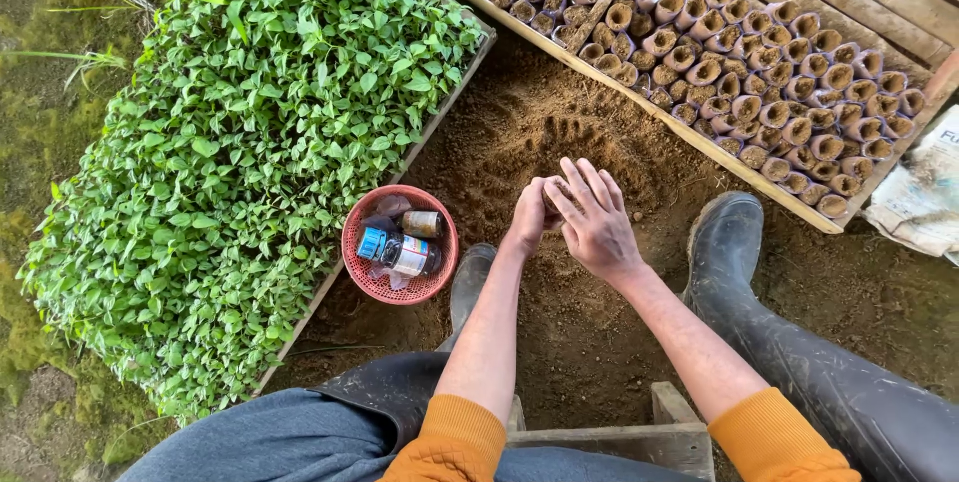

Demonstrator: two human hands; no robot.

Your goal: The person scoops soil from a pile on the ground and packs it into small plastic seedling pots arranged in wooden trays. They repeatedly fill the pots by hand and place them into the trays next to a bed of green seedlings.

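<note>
The seedling bed lies at nine o'clock of the hands. The basket with bottles sits beside it. The pot tray is at one o'clock.
</note>
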